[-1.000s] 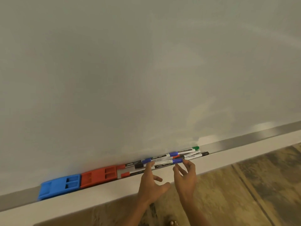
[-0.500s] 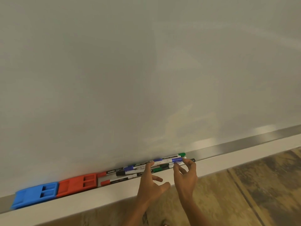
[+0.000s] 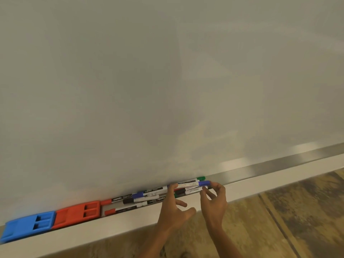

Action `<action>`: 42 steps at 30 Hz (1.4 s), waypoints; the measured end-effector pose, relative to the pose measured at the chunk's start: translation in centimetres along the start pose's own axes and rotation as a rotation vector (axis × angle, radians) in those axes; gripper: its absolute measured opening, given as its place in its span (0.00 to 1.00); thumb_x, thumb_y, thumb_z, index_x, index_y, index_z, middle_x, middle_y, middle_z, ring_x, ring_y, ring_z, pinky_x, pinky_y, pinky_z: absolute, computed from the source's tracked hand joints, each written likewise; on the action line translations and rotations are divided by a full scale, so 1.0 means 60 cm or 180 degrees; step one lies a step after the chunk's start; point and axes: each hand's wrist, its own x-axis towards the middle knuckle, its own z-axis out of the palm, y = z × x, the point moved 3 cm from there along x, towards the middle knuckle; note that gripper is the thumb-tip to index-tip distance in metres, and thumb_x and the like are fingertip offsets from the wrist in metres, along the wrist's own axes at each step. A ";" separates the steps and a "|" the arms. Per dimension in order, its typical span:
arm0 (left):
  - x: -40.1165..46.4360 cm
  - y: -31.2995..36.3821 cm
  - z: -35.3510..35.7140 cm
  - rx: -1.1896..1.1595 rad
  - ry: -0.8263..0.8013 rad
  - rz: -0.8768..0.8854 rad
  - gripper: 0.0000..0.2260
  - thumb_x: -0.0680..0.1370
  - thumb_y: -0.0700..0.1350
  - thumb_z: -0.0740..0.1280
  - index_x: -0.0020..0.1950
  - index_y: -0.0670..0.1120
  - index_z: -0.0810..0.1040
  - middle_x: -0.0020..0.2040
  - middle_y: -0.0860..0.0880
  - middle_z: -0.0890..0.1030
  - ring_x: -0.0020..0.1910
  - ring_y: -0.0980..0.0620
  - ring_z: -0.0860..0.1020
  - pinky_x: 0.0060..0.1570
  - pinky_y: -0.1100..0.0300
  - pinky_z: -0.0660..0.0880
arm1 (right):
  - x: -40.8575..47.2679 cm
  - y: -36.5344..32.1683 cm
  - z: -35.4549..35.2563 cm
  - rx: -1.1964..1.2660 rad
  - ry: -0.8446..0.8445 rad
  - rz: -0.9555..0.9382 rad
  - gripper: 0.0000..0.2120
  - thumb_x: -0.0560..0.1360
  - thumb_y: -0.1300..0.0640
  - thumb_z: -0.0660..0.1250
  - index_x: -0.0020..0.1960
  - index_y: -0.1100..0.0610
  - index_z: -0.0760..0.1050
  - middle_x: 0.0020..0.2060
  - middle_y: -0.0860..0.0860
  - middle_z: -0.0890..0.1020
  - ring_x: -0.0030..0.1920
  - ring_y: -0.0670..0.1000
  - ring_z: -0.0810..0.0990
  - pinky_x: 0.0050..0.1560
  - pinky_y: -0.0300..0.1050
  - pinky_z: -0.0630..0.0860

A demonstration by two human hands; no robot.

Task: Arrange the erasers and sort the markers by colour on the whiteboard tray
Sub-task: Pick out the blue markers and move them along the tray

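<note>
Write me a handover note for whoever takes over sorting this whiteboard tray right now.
Left hand: fingertips on the marker pile, gripping nothing clearly.
Right hand: pinching the blue marker at its cap end.
Tray: blue eraser and red eraser sit side by side at the left.
Done: erasers arranged.
Left: red, black, blue and green markers still lie mixed in one pile; group them by colour.

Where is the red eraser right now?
In the head view, the red eraser lies in the tray at lower left, between the blue eraser and the markers.
</note>
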 end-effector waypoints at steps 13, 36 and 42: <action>0.034 0.053 0.084 -0.0107 -0.0357 -0.0122 0.42 0.68 0.50 0.77 0.74 0.57 0.55 0.52 0.54 0.80 0.47 0.55 0.80 0.41 0.72 0.74 | 0.096 0.002 -0.060 -0.0474 0.0080 -0.0138 0.20 0.69 0.63 0.74 0.55 0.48 0.70 0.47 0.44 0.78 0.49 0.48 0.79 0.38 0.29 0.73; 0.147 0.094 0.218 -0.0485 -0.0989 -0.0593 0.22 0.61 0.48 0.72 0.54 0.55 0.74 0.52 0.45 0.81 0.50 0.48 0.80 0.49 0.54 0.81 | 0.302 0.037 -0.113 -0.1513 -0.1006 0.0354 0.23 0.71 0.63 0.70 0.64 0.55 0.68 0.63 0.55 0.77 0.61 0.57 0.77 0.58 0.51 0.76; 0.139 0.098 0.218 -0.0646 -0.0772 -0.0644 0.22 0.62 0.46 0.72 0.54 0.55 0.74 0.49 0.47 0.82 0.48 0.50 0.81 0.51 0.54 0.81 | 0.308 0.047 -0.117 -0.1589 -0.1053 0.0309 0.24 0.72 0.61 0.70 0.65 0.55 0.67 0.65 0.55 0.76 0.60 0.57 0.78 0.56 0.50 0.77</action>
